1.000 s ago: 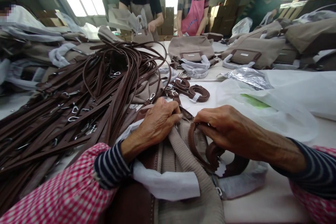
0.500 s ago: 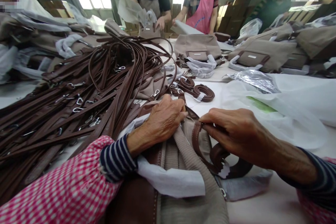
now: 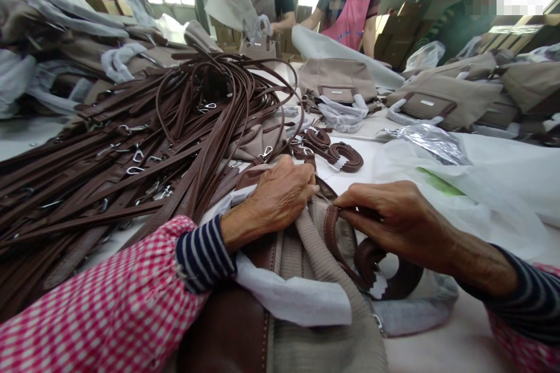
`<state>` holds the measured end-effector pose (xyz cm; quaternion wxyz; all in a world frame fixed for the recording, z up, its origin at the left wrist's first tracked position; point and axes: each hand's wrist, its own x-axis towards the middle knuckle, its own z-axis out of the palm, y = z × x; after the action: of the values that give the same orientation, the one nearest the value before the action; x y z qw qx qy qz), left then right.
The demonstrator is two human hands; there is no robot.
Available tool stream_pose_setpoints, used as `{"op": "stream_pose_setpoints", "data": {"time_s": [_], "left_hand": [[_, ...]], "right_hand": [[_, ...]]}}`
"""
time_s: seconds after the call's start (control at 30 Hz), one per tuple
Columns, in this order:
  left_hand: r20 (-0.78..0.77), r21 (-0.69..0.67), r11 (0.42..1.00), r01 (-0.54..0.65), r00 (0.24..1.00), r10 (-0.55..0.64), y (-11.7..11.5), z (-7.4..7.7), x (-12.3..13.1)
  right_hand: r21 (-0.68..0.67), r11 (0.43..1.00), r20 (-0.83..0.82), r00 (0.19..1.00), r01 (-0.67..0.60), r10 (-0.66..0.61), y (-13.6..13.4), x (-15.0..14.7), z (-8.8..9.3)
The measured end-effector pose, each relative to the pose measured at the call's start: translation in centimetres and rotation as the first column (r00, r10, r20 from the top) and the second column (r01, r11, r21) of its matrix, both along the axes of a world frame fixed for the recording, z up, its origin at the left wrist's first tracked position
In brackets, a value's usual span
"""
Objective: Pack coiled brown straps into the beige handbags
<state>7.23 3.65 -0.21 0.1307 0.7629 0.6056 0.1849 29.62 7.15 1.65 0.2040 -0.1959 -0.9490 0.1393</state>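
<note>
A taupe ribbed bag (image 3: 328, 341) with brown panels lies unzipped at the bottom centre of the frame, a white-wrapped handle (image 3: 301, 301) across it. Above this, near the middle, the left hand (image 3: 273, 195) has its fingers closed on the bag's edge by the open zip; right of centre, the right hand (image 3: 389, 213) pinches the end of a brown strap (image 3: 331, 230), partly coiled at the opening. A heap of brown straps (image 3: 205, 157) with metal clips fills the left. Beyond, at upper right, sit more taupe bags (image 3: 464, 90); at the top stands a person in a pink apron (image 3: 350, 20)

Head view, facing forward-down, seemingly close over bag (image 3: 321, 256).
</note>
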Motion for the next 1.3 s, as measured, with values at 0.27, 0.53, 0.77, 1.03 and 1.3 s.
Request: {"op": "stream_pose_setpoints", "data": {"time_s": [0.27,0.53,0.77,1.03,1.3], "left_hand": [[-0.029,0.081,0.992,0.092,0.995,-0.090,0.2,-0.8,-0.5],[0.050,0.060,0.998,0.026,0.998,-0.029,-0.2,-0.5,-0.4],[0.162,-0.026,0.998,0.059,0.985,-0.054,0.0,0.9,-0.5],[0.325,-0.001,0.995,0.098,0.941,-0.092,0.3,0.8,-0.6],[0.332,-0.005,0.999,0.047,0.942,-0.043,0.4,0.5,0.1]], "right_hand": [[-0.003,1.000,0.018,1.000,-0.014,0.014,0.5,-0.3,-0.4],[-0.012,1.000,0.121,0.993,0.016,-0.014,1.0,-1.6,-1.2],[-0.064,0.993,0.216,0.973,0.101,-0.085,0.6,-2.0,-1.2],[-0.110,0.984,0.185,0.975,0.141,-0.119,0.4,-2.2,-2.0],[-0.117,0.982,0.158,0.979,0.147,-0.127,0.4,-1.9,-2.4]]}}
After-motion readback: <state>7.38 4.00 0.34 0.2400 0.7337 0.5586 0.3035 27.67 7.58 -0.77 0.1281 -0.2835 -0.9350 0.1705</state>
